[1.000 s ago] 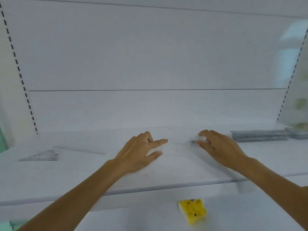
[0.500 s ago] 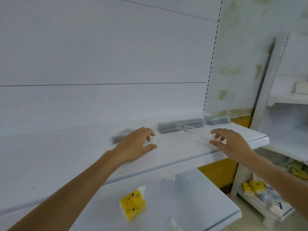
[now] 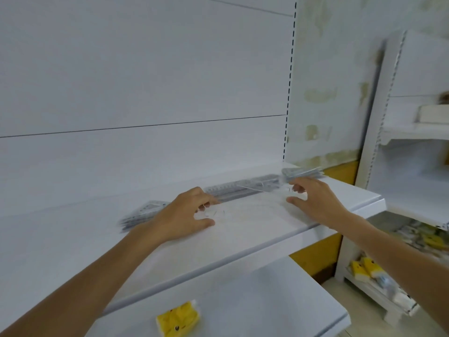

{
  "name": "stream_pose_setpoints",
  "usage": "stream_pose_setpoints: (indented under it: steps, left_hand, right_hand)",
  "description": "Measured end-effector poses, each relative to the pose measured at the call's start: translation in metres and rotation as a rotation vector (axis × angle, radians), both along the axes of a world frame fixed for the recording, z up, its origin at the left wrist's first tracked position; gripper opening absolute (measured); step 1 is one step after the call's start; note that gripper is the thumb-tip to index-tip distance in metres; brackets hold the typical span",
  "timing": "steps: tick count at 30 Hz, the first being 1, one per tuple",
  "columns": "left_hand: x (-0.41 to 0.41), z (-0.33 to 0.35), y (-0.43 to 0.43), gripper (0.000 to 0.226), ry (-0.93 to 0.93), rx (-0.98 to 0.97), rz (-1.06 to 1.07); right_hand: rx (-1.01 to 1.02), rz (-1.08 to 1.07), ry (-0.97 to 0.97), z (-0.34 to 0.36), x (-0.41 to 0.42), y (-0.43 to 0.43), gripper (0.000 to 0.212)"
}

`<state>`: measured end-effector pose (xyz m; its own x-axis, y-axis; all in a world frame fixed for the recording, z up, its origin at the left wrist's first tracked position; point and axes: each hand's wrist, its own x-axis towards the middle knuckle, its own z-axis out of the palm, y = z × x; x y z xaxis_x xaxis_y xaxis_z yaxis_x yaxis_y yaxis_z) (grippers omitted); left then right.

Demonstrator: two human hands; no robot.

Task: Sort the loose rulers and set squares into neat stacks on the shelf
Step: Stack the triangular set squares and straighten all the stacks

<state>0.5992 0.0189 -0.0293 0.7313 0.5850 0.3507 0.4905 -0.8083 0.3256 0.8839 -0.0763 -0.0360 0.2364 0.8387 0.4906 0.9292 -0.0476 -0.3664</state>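
Left hand (image 3: 184,215) and right hand (image 3: 313,203) pinch opposite ends of a clear plastic ruler (image 3: 245,210) above the smooth white shelf (image 3: 243,242).

White shelf (image 3: 255,242), seemingly grey rulers (image 3: 243,188)

A yellow packet (image 3: 178,316) lies on the lower white shelf (image 3: 243,300). To the right, a second shelving unit (image 3: 413,186) holds blurred yellow packs (image 3: 364,267) beside a yellow wall base (image 3: 315,254).

Both hands (image 3: 184,216) (image 3: 313,203) seemingly half-curled, apart
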Motion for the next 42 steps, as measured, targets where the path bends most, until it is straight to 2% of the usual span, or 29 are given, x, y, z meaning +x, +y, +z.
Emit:
stream_pose_setpoints:
  steps: [5,9,14,18,21,27,33,38,40,42]
  left_hand:
    - [0.002,-0.001,0.003,0.033,-0.056,0.004,0.147]
    - [0.001,-0.006,-0.002,0.033,-0.053,-0.002,0.276]
    - [0.004,-0.012,-0.021,0.040,-0.129,0.018,0.409]
    - [0.005,-0.016,-0.036,0.037,-0.121,0.042,0.456]
    - [0.006,-0.016,-0.040,0.030,-0.139,0.050,0.479]
    - [0.022,-0.009,-0.046,0.038,-0.130,0.040,0.489]
    - [0.025,-0.006,-0.046,0.032,-0.137,0.034,0.510]
    - [0.022,-0.006,-0.045,0.028,-0.186,0.025,0.512]
    - [0.022,-0.003,-0.041,0.029,-0.201,0.031,0.518]
    - [0.021,-0.003,-0.036,0.031,-0.205,0.039,0.541]
  right_hand:
    - [0.029,0.209,-0.055,0.019,0.016,0.057,0.031]
    - [0.011,0.386,-0.090,0.022,0.020,0.093,0.033]
    - [-0.113,0.571,-0.049,0.025,0.017,0.124,0.029]
    - [-0.189,0.650,-0.044,0.018,0.018,0.134,0.028]
    - [-0.193,0.674,-0.032,0.020,0.018,0.137,0.028]
    - [-0.255,0.674,-0.073,0.026,0.020,0.137,0.026]
    - [-0.295,0.653,-0.118,0.026,0.020,0.133,0.025]
    - [-0.309,0.621,-0.126,0.024,0.020,0.127,0.048]
    - [-0.291,0.581,-0.214,0.022,0.021,0.120,0.055]
    - [-0.177,0.493,-0.314,0.022,0.022,0.107,0.056]
